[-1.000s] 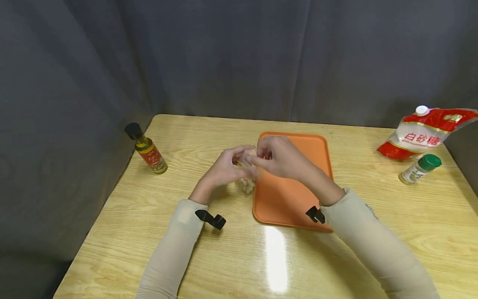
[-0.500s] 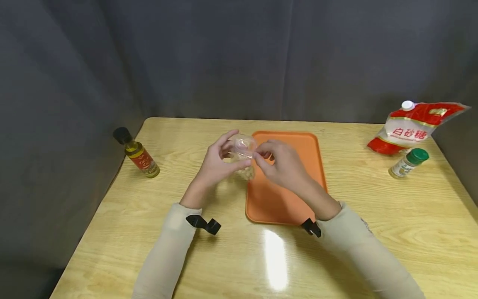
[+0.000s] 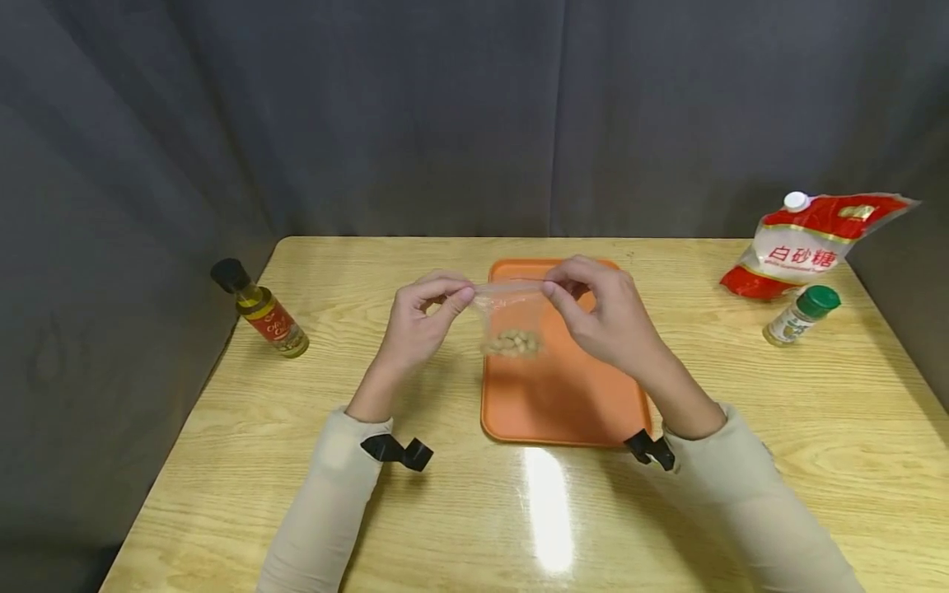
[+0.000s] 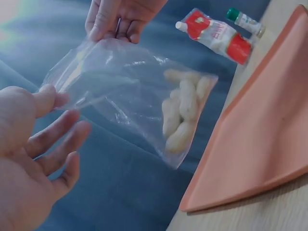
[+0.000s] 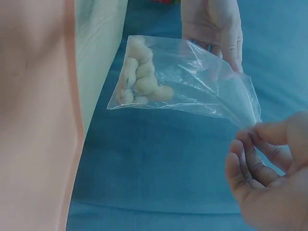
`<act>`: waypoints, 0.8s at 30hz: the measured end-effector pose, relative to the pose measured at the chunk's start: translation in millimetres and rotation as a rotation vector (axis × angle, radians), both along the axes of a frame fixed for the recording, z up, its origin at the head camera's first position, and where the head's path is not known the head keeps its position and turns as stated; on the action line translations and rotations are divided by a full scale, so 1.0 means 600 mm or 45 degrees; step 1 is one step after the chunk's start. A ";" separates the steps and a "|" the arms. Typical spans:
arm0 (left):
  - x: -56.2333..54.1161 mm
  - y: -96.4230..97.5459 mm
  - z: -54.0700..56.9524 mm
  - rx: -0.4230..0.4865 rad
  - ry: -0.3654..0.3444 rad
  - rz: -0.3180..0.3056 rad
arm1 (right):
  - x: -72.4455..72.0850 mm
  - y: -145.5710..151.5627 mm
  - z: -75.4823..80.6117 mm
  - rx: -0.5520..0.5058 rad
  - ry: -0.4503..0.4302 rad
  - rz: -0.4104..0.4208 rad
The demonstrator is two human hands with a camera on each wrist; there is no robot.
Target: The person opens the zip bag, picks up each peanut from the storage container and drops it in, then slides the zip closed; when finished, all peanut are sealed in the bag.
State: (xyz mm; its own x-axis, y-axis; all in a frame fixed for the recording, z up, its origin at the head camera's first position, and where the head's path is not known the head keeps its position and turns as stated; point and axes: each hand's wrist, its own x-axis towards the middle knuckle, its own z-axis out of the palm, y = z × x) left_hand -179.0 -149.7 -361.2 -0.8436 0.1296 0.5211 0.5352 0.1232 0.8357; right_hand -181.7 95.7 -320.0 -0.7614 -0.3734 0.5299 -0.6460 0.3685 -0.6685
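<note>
A clear zip bag (image 3: pixel 513 309) hangs stretched between both hands, over the left part of an orange tray (image 3: pixel 571 403). Several peanuts in their shells (image 4: pixel 186 103) are gathered at its bottom end. My left hand (image 3: pixel 423 321) pinches one top corner between thumb and forefinger; in the left wrist view its other fingers are spread loosely. The opposite top corner is pinched by my right hand (image 3: pixel 604 317), its other fingers curled in. In the right wrist view the bag (image 5: pixel 202 77) spans from the right fingertips to the left hand. Whether the zip is sealed, I cannot tell.
An oil bottle (image 3: pixel 270 317) with a black cap stands at the table's left edge. At the right rear are a red and white sugar pouch (image 3: pixel 804 247) and a green-capped seasoning jar (image 3: pixel 797 317). A dark curtain (image 3: pixel 445 115) hangs behind the table.
My hands were close together at the bag's top; the right one has moved right and the left slightly left. The bag is now drawn flat between them, with the peanuts hanging below.
</note>
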 end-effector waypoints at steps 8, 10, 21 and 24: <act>0.027 0.011 0.045 -0.011 0.081 0.017 | 0.002 0.010 0.003 0.025 -0.024 -0.020; 0.026 0.013 0.045 -0.020 0.083 0.007 | 0.002 0.012 0.003 0.022 -0.036 -0.024; 0.015 0.009 0.026 -0.051 0.180 -0.119 | -0.004 -0.020 0.027 0.189 0.062 0.143; 0.016 0.010 0.025 -0.079 0.166 -0.173 | -0.005 -0.037 0.037 0.278 0.105 0.226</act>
